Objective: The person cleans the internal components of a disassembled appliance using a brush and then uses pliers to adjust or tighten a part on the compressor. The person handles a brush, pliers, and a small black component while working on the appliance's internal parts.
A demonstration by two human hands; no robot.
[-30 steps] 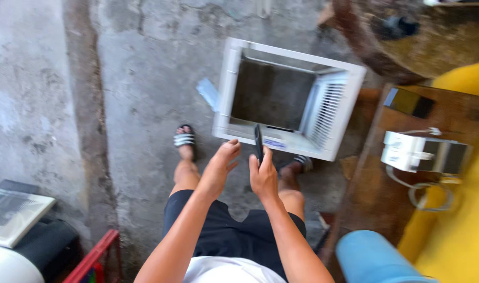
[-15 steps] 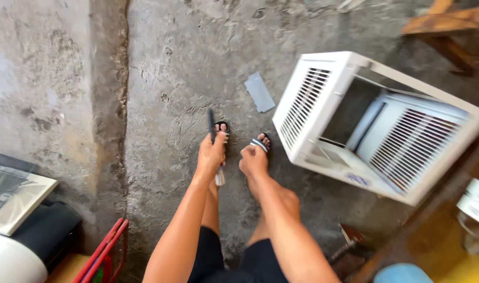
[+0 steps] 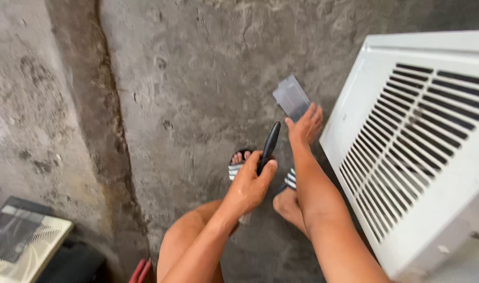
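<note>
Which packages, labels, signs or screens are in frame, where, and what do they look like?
Flat printed package or panel: bottom-left corner, lying on a black object; rectangular, pale cream border, dark fan-like picture. What it is exactly cannot be told.
Small clear-grey rectangular piece: on the concrete floor at the right hand's fingertips, beside the white louvred housing; plain, no visible print.
No signs or screens.

An informal repair spot outdoors or in a yard: rough stained concrete floor (image 3: 187,78) fills the frame, a white window air-conditioner casing (image 3: 423,157) lies at right, sandalled feet (image 3: 239,162) centre.
</note>
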